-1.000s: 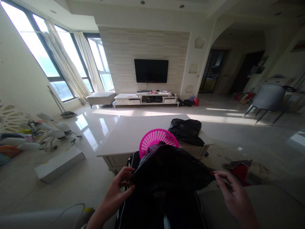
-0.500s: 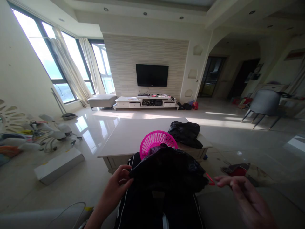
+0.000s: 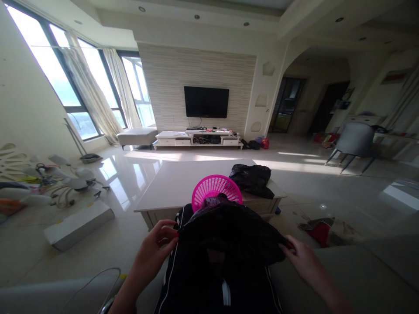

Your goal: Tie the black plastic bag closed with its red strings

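Both the left hand (image 3: 155, 246) and right hand (image 3: 299, 259) pinch the black plastic bag (image 3: 229, 231) by its edges, spreading it open before the pink basket (image 3: 214, 189).

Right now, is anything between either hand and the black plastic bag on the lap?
Nothing visible. The left hand pinches the black bag at its left edge and the right hand grips its right edge. The pink basket sits behind the bag.
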`<state>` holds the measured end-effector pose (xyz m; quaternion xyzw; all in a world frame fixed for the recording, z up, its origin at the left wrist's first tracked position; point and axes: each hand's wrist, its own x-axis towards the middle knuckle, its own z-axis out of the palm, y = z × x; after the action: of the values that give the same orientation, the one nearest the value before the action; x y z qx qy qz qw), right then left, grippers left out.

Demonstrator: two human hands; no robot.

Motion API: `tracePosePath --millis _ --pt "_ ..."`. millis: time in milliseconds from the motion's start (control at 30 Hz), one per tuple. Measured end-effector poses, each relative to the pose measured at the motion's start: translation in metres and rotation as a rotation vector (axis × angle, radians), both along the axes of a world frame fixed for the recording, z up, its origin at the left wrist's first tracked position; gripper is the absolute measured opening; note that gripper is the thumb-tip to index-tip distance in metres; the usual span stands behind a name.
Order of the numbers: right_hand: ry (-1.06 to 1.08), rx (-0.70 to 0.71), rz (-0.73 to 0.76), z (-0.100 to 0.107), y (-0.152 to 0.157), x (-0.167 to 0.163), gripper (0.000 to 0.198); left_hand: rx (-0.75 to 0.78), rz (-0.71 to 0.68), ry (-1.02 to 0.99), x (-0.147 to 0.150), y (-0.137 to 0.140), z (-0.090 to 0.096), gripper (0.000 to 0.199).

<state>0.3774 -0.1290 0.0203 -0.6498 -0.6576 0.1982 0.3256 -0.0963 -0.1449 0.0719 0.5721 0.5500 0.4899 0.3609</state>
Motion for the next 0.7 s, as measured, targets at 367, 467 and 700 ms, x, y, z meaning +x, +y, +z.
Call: tracePosePath --millis 367,467,700 --pt "0.566 0.244 0.102 0.087 -0.044 -0.014 0.038 0.046 0.082 0.097 -0.016 -0.002 0.001 0.031" --pt "0.690 0.238 0.238 0.100 -0.056 -0.021 0.035 0.032 0.060 0.035 -0.015 -0.001 -0.002 0.030" --pt "0.593 -0.026 0.128 0.085 -0.055 -0.021 0.048 -0.069 -0.036 -0.389 -0.011 -0.012 0.001 0.030"
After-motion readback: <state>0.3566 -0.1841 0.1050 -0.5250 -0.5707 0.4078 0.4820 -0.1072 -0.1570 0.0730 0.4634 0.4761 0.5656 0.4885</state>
